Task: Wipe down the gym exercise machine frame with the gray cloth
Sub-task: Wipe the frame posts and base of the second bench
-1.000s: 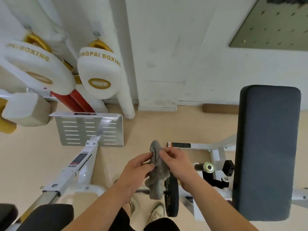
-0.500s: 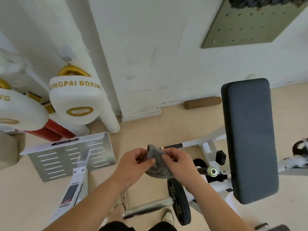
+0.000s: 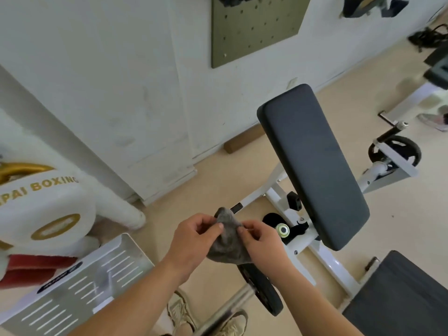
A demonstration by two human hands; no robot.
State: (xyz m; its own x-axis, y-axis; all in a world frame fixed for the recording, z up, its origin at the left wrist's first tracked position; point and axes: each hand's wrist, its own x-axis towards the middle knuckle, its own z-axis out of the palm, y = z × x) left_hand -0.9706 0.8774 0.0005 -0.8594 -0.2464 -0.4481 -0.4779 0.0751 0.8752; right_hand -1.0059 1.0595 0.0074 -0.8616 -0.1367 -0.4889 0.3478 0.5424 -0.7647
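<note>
preparatory step: the left hand (image 3: 194, 236) and right hand (image 3: 260, 241) each pinch the one gray cloth (image 3: 228, 241), held bunched in mid-air just in front of the white machine frame (image 3: 335, 266), not touching it. wiping seems not yet begun; the next move likely calls for pressing the cloth onto a frame tube. count: two hands, one cloth, two dark pads (back (image 3: 312, 166), seat (image 3: 400, 294)), two weight plates (image 3: 263, 287) (image 3: 394, 152).
</note>
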